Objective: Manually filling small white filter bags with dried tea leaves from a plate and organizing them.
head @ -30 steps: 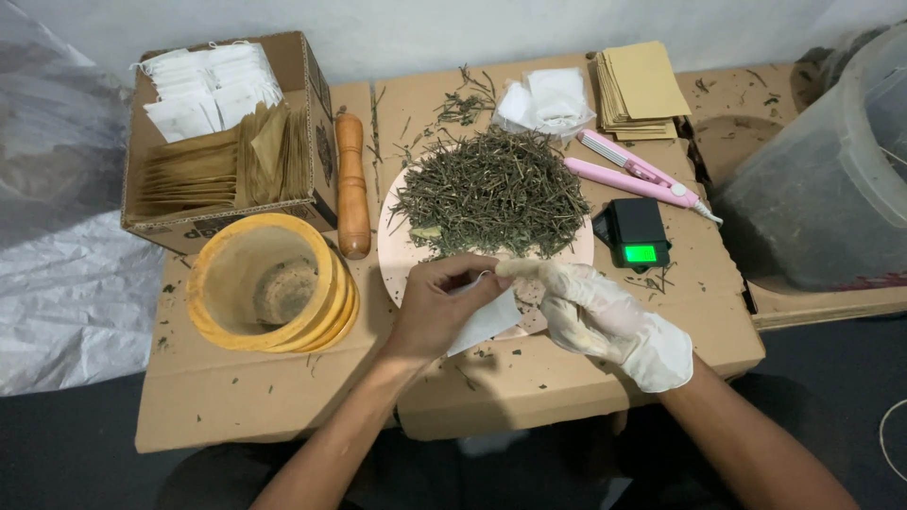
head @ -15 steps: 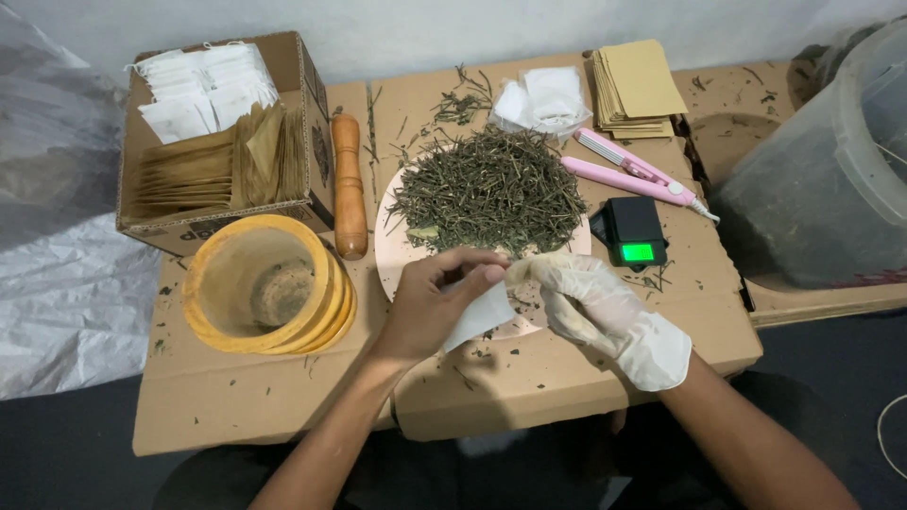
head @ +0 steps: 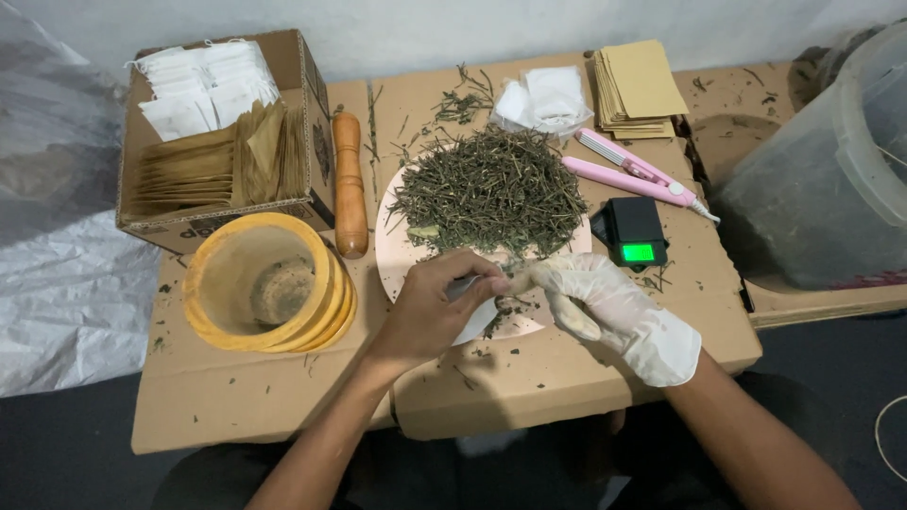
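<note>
My bare left hand (head: pixel 430 307) pinches a small white paper pouch (head: pixel 480 319) at the near edge of a pink plate (head: pixel 392 247). The plate carries a heap of dried green herb stalks (head: pixel 491 189). My right hand (head: pixel 605 307), in a white glove, pinches dried herb with its fingertips right at the pouch's top, touching the left fingers. Both hands hover over the plate's front rim.
A wooden mortar (head: pixel 260 283) and pestle (head: pixel 349 184) sit left of the plate. A cardboard box (head: pixel 316 104) holds white and brown pouches. A small scale (head: pixel 635 231), a pink sealer tool (head: pixel 633 175), brown envelopes (head: pixel 642 85), white pouches (head: pixel 548 94) and a plastic tub (head: pixel 831 179) are to the right.
The pouch was tilted up and my gloved right hand has brought its fingertips to the pouch's top. My left hand shifted slightly toward the plate.
</note>
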